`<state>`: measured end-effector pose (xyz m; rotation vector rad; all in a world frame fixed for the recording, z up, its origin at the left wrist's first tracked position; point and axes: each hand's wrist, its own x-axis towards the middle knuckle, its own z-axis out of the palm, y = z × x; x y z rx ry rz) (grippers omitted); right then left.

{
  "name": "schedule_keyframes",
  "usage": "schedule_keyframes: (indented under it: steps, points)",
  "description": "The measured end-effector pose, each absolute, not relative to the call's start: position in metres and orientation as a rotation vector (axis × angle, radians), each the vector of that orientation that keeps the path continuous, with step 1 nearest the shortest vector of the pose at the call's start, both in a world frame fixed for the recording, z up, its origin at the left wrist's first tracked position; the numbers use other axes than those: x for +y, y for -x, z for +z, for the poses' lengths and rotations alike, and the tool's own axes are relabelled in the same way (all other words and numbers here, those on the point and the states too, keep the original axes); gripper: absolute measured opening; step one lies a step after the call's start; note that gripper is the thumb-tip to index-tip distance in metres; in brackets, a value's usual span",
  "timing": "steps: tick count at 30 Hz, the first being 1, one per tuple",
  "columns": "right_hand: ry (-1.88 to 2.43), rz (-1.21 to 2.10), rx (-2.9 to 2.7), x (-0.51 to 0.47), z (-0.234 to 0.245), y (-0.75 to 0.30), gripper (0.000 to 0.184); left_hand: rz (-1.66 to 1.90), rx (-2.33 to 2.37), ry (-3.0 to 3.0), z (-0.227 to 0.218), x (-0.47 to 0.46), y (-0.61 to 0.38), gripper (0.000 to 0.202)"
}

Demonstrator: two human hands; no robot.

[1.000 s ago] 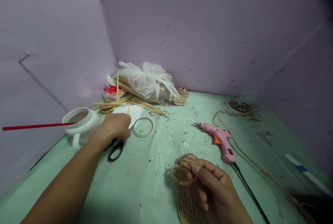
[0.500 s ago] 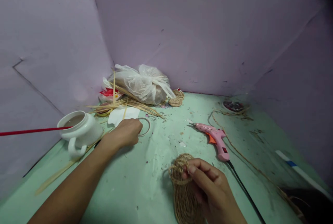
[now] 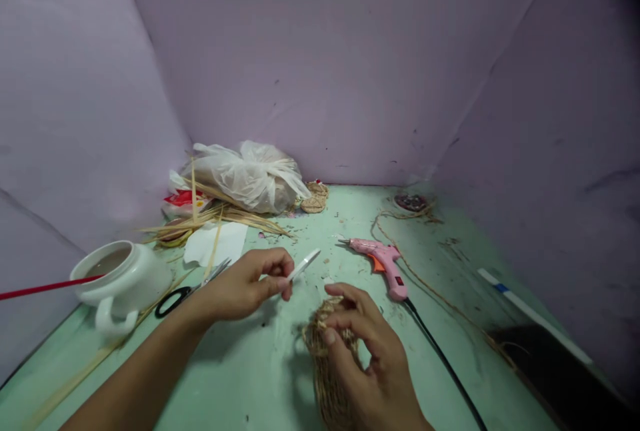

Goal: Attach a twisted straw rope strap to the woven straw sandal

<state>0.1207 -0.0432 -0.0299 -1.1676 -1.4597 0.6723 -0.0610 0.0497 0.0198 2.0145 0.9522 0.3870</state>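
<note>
Pinched between thumb and forefinger, the left hand (image 3: 243,286) holds a thin white stick (image 3: 303,264), smooth and straight, whose free end slants up and to the right above the table (image 3: 260,377). That grip is closed on the stick's near end, with the other fingers curled under the palm. Just below and to the right, the right hand (image 3: 367,357) rests on a rough woven piece of tan jute twine (image 3: 325,377), ribbed in close rows and rounded at its far end, which lies on the pale green table in front of the person. Its fingers are spread and bent over the weave, touching it at the top edge; whether they actually clamp it cannot be told.

Behind the left wrist lie black-handled scissors (image 3: 180,292) with thin metal blades. Further left stands a glossy white ceramic cup (image 3: 125,277) with a looped handle, and a thin red stick (image 3: 40,287) reaches in over its rim. A flat white sheet of paper (image 3: 216,244) lies beyond the scissors, beside a loose spray of dry straw stalks (image 3: 220,216) and a crumpled translucent plastic bag (image 3: 245,176). Right of the hands lies a pink plastic glue gun (image 3: 383,264) with an orange trigger and a black cord trailing toward the near edge. A long strand of tan twine (image 3: 425,281) curves across the table past it.
</note>
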Motion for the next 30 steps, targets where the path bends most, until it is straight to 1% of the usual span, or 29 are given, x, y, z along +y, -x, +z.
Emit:
schedule_keyframes:
  steps: [3, 9, 17, 21, 24, 27, 30]
  points:
    - [1.114, 0.565, -1.560, -0.043, -0.033, -0.124, 0.014, 0.336, 0.919, -2.024, 0.022, 0.042, 0.054, 0.006]
    - [1.091, 0.571, -1.550, -0.044, -0.032, -0.124, 0.015, 0.261, 0.937, -2.131, 0.026, 0.038, 0.053, 0.007]
    - [1.073, 0.721, -1.604, -0.044, -0.034, -0.124, 0.013, 0.305, 0.966, -2.122, 0.031, 0.025, 0.044, 0.010]
    - [1.088, 0.890, -1.416, -0.040, -0.027, -0.126, 0.015, 0.371, 0.828, -2.160, 0.038, 0.023, 0.049, 0.015]
    - [1.090, 1.006, -1.295, -0.036, -0.025, -0.127, 0.016, 0.310, 0.747, -2.211, 0.044, 0.031, 0.062, 0.014]
    - [1.115, 1.037, -1.264, -0.035, -0.027, -0.126, 0.016, 0.260, 0.798, -2.189, 0.047, 0.037, 0.070, 0.015]
    - [1.098, 1.004, -1.394, -0.040, -0.028, -0.123, 0.014, 0.282, 0.900, -2.056, 0.046, 0.032, 0.063, 0.016]
